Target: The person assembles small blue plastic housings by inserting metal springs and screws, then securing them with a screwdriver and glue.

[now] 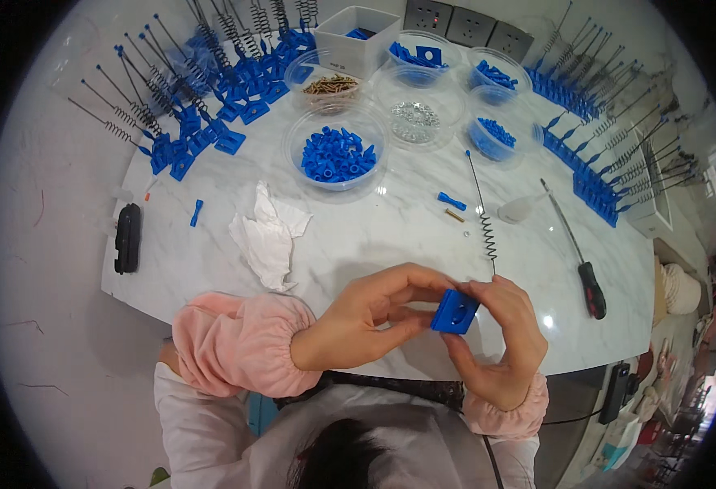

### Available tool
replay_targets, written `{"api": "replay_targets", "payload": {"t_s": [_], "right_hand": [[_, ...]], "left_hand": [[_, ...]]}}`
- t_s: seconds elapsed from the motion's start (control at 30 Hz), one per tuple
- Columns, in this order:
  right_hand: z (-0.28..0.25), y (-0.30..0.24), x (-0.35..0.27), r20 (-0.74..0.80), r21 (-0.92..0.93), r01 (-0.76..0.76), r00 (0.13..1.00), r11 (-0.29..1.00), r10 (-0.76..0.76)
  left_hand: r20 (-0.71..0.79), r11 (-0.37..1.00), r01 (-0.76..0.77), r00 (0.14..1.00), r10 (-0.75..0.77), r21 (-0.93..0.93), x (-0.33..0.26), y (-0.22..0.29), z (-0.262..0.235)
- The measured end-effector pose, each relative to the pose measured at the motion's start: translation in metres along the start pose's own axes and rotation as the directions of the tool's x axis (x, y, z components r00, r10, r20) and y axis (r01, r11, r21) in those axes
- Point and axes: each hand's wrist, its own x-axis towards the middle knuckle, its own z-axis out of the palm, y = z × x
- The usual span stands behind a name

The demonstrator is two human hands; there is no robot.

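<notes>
Between my two hands, just above the table's near edge, is a blue square plastic bracket with a round hole. My left hand pinches its left side with thumb and fingers. On the other side my right hand curls round it, thumb below and fingers above. A dark coil spring rod with a small blue tip lies beyond my right fingers, its lower end meeting them; whether they touch it I cannot tell. Near it lie a blue plastic connector, a brass pin and a small silver nut.
Tubs of blue caps, brass screws and silver nuts stand farther back. Finished blue spring assemblies crowd the left and right. A screwdriver, crumpled tissue, small bottle and black case lie around.
</notes>
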Motion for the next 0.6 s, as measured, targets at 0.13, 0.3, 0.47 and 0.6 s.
{"api": "replay_targets", "payload": {"t_s": [0.13,0.3,0.47,0.6], "right_hand": [[-0.004,0.010,0.008,0.018,-0.139,-0.066,0.997,0.988,0.069],[0.000,0.038,0.021,0.194,-0.298,0.071,0.981,0.952,-0.012],[0.011,0.040,0.034,0.282,-0.336,0.121,0.959,0.934,-0.022],[0.004,0.039,0.040,0.270,-0.346,0.156,0.961,0.925,-0.061]], "left_hand": [[-0.191,0.899,-0.222,0.931,0.310,0.378,0.002,0.007,-0.010],[-0.151,0.607,-0.425,0.724,0.674,0.671,0.003,0.025,-0.016],[-0.079,0.494,-0.504,0.639,0.765,0.709,-0.007,0.031,-0.018],[-0.062,0.484,-0.508,0.641,0.765,0.713,-0.005,0.033,-0.017]]}}
